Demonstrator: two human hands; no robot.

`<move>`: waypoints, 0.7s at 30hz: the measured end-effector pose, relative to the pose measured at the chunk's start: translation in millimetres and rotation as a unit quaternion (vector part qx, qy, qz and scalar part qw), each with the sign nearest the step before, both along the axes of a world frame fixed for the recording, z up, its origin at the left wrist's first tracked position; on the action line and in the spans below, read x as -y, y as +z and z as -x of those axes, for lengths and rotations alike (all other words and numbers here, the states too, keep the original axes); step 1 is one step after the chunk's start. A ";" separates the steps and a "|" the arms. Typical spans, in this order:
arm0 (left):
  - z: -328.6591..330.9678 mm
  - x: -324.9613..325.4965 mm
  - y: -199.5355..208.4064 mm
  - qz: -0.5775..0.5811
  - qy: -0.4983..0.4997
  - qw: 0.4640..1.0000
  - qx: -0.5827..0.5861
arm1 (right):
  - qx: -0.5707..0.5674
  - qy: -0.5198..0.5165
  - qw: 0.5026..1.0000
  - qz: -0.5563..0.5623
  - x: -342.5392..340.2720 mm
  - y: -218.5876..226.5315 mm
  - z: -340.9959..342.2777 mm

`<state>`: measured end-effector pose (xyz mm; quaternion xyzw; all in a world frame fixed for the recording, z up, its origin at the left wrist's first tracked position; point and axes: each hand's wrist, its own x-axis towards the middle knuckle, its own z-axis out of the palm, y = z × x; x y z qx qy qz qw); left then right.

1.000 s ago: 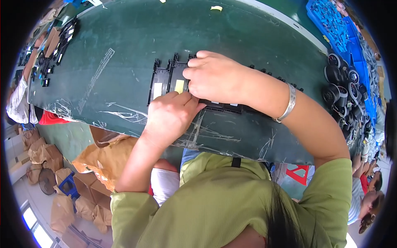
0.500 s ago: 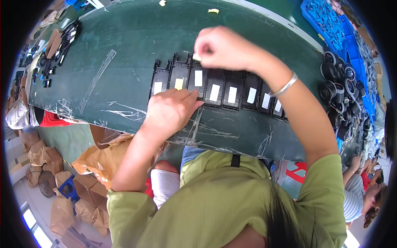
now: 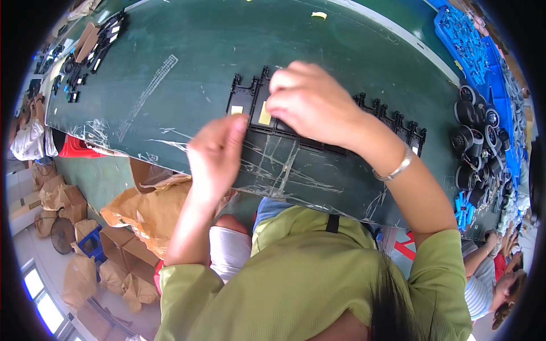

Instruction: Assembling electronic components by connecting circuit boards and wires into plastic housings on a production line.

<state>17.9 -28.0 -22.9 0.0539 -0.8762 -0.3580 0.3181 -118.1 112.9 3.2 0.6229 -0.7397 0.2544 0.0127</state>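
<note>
A row of several black plastic panels (image 3: 244, 98) with clip-like ends lies on the green table. The leftmost panel has a pale yellow pad (image 3: 237, 110), and the one beside it a larger yellow pad (image 3: 264, 113). My left hand (image 3: 216, 150) is at the leftmost panel's near edge, thumb and forefinger pressed together; anything between them is hidden. Above the middle panels, my right hand (image 3: 313, 102) has curled, slightly blurred fingers beside the larger yellow pad. Whether it pinches something cannot be made out. This hand and forearm cover the pads on the middle panels.
More black parts (image 3: 108, 40) lie at the table's far left. Black wheel-like round parts (image 3: 469, 131) are piled at the right, next to a blue tray (image 3: 463, 42) of small blue pieces. A yellow scrap (image 3: 319, 15) lies at the back. Brown bags and cartons (image 3: 142, 216) stand below.
My right hand has come down toward the second panel. My left hand has lifted off the panels toward their near edge and closed into a pinch. The leftmost pad, white before, now looks yellow.
</note>
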 end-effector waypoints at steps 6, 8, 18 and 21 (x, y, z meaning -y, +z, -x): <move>-4.4 4.5 4.2 0.246 -0.064 0.959 0.126 | -0.108 0.032 0.988 -0.109 24.5 -4.1 -8.7; -4.6 11.0 2.1 0.272 -0.095 0.947 0.139 | -0.146 0.091 0.976 -0.134 29.8 4.9 -15.6; 5.7 21.4 9.5 0.300 -0.147 0.929 0.156 | -0.141 0.149 0.969 -0.140 35.9 -9.5 0.3; 7.8 22.4 13.1 0.294 -0.159 0.930 0.156 | -0.062 0.133 0.978 -0.146 36.8 -7.5 9.1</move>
